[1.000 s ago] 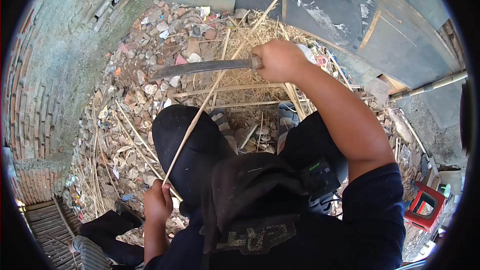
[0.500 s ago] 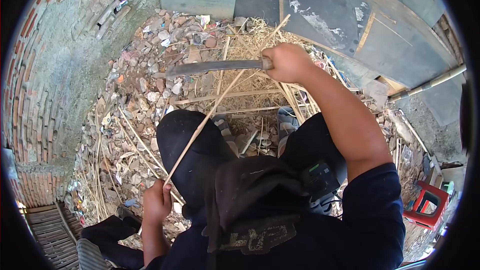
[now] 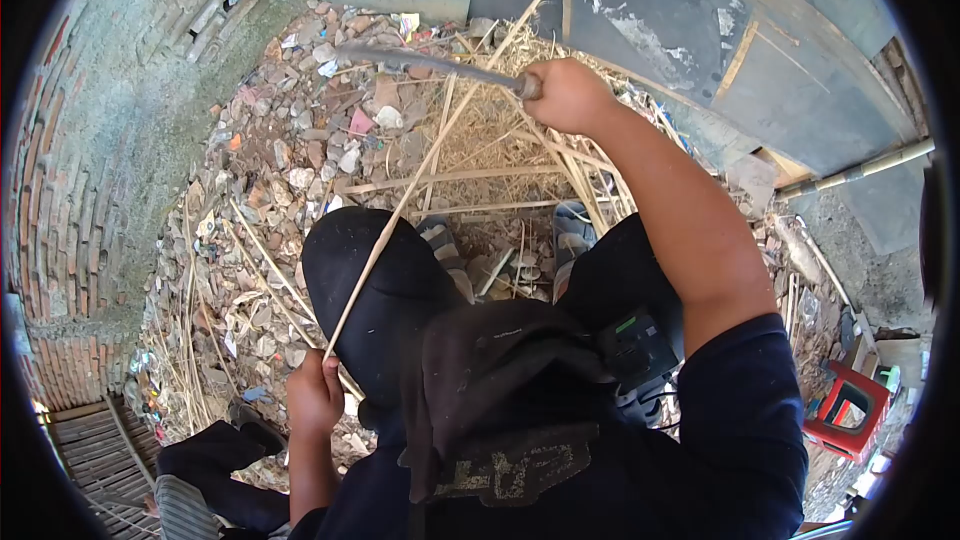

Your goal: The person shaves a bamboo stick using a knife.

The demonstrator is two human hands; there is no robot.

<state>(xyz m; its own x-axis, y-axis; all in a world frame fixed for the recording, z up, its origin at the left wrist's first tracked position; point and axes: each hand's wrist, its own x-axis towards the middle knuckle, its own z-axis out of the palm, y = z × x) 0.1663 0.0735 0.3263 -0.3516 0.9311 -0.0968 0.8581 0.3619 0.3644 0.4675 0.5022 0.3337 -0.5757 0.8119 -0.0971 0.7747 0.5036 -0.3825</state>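
My left hand (image 3: 314, 392) is closed round the lower end of a long, thin bamboo strip (image 3: 381, 237). The strip slants up and away across my left knee, its far end above the pile of shavings (image 3: 487, 130). My right hand (image 3: 571, 96) grips the handle of a machete (image 3: 430, 61), whose blade points left and is slightly blurred. The blade lies across the upper part of the strip in view; whether they touch I cannot tell.
Rubble and litter (image 3: 290, 155) cover the ground, with more bamboo strips (image 3: 272, 270) at my left. A brick wall (image 3: 100, 160) rises on the left, and grey panels (image 3: 640, 20) stand ahead. A red plastic stool (image 3: 850, 410) is at right. Another person's dark-clothed leg (image 3: 215, 465) shows lower left.
My right hand has moved up and away with the machete, its blade tip now higher. The strip's far end has shifted up and left, while my left hand has kept its grip.
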